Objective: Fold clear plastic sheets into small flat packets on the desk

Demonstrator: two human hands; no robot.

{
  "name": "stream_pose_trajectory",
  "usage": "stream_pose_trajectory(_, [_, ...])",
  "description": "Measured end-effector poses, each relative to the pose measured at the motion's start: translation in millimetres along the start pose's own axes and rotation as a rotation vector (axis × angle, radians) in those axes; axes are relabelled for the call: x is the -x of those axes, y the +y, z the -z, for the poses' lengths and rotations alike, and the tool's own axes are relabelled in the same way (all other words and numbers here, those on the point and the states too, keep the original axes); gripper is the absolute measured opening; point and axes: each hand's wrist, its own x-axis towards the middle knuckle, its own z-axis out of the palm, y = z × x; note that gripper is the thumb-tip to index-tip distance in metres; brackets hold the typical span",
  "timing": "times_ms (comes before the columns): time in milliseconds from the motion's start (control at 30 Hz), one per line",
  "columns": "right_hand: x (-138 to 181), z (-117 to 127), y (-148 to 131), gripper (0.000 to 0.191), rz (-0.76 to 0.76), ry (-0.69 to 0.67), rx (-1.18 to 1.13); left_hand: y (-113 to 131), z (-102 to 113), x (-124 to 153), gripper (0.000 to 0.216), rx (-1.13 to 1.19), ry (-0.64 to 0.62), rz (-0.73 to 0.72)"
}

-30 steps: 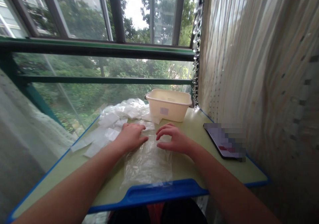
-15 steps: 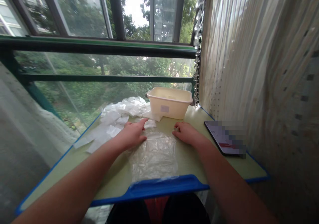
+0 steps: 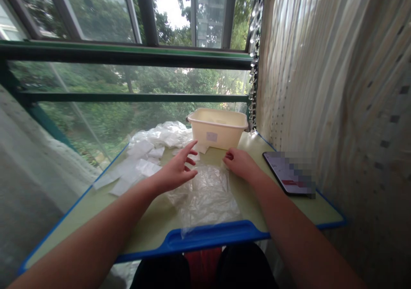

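A crumpled clear plastic bag lies flat on the pale green table, its lower edge reaching onto the blue pencil ledge. My left hand hovers at the bag's upper left, open, fingers spread and nothing between them. At the upper right corner of the bag, my right hand rests low with its fingers curled together, pinching the bag's edge; the fingertips are partly hidden.
Behind the hands stands a cream plastic tub. White plastic bags and flat white sheets are heaped at the back left. A phone lies at the right, near the curtain. A green railing runs behind the table.
My left hand has lifted and spread its fingers. The clear bag has shifted to the right, while my right hand has stayed nearly in place. The view has tilted slightly.
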Motion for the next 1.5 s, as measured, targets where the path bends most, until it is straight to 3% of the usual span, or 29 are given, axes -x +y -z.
stream_pose_trajectory(100, [2.2,6.0,-3.8,0.017,0.032,0.05,-0.096,6.0,3.4,-1.3,0.062,0.178,0.058,-0.047])
stream_pose_trajectory(233, [8.7,16.3,-11.6,0.021,0.146,0.05,-0.292,5.4,15.2,-3.9,0.04,-0.134,0.255,-0.021])
stream_pose_trajectory(333, [14.6,23.2,-16.9,0.026,0.182,-0.069,-0.395,6.0,19.3,-2.5,0.032,-0.347,0.053,0.046])
stream_pose_trajectory(400, [18.2,26.9,-19.3,0.031,0.213,-0.193,-0.438,7.9,17.0,-0.5,0.029,-0.394,-0.094,0.008])
stream_pose_trajectory(533, [21.0,29.4,-20.0,0.035,0.289,-0.404,-0.491,6.4,7.8,1.1,0.023,-0.525,-0.128,-0.128])
stream_pose_trajectory(600, [18.8,26.9,-18.1,0.035,0.26,-0.358,-0.502,2.2,5.3,0.3,0.022,-0.566,-0.11,-0.155])
stream_pose_trajectory(767, [8.3,13.8,-9.9,0.024,0.195,-0.099,-0.36,-1.5,3.6,-1.2,0.022,-0.593,-0.051,-0.208])
stream_pose_trajectory(1000, [3.4,4.0,-1.8,0.02,0.228,-0.125,-0.252,8.0,-8.0,2.5,0.026,-0.576,-0.151,-0.352])
stream_pose_trajectory(1200, [0.8,-16.7,-15.2,0.034,0.388,0.157,-0.193,-11.6,-2.0,-10.2,0.039,-0.605,0.01,-0.202])
stream_pose_trajectory(1333, [2.2,-26.1,-27.8,0.024,0.559,0.019,-0.16,-25.4,0.6,-21.6,0.041,-0.662,-0.033,-0.11])
stream_pose_trajectory(1500, [6.2,-22.5,-32.3,0.028,0.543,-0.069,-0.172,-28.8,-6.9,-27.0,0.034,-0.702,-0.014,-0.112])
